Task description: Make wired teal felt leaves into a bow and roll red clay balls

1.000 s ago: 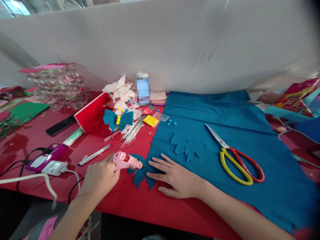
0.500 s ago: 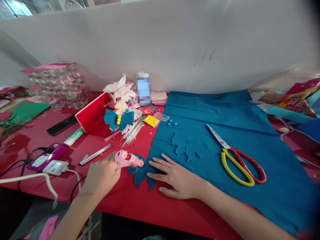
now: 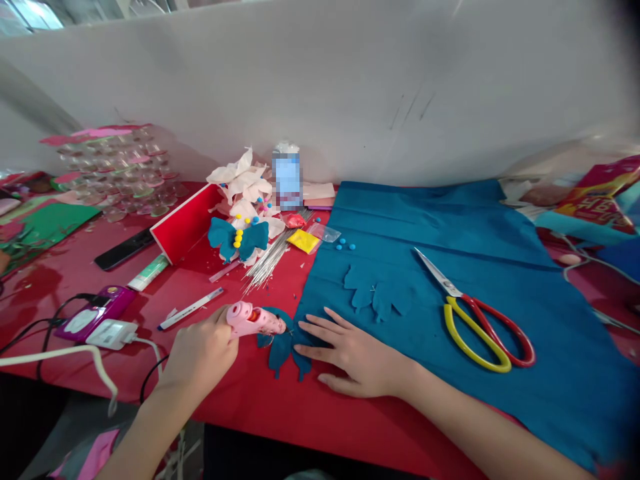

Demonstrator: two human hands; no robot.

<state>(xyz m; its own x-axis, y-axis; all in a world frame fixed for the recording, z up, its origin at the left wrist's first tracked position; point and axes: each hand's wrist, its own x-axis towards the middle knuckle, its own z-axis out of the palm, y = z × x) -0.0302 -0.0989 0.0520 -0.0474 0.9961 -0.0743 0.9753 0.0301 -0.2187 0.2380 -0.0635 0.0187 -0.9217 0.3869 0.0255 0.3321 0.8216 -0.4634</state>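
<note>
My left hand [image 3: 204, 350] is closed round the handle of a pink hot glue gun [image 3: 254, 321]. The gun's nozzle points right, over a blue fabric butterfly cutout [image 3: 281, 351] lying on the red tabletop [image 3: 320, 427]. Spread flat, my right hand [image 3: 353, 357] rests with its fingertips at the cutout's right edge. Behind it, a second butterfly cutout [image 3: 379, 293] lies on the large blue cloth [image 3: 425, 213]. Further back sits a finished-looking blue butterfly [image 3: 257, 241] with yellow balls down its middle.
Scissors [image 3: 457, 293] with one yellow and one red handle lie on the cloth. Thin wires [image 3: 273, 262], a yellow packet [image 3: 302, 241] and a pen [image 3: 193, 309] lie behind my left hand. A purple power strip [image 3: 97, 310] with cables is at the left. A phone [image 3: 287, 180] stands near the wall.
The glue gun and my left hand have shifted very slightly left. My right hand stays in place.
</note>
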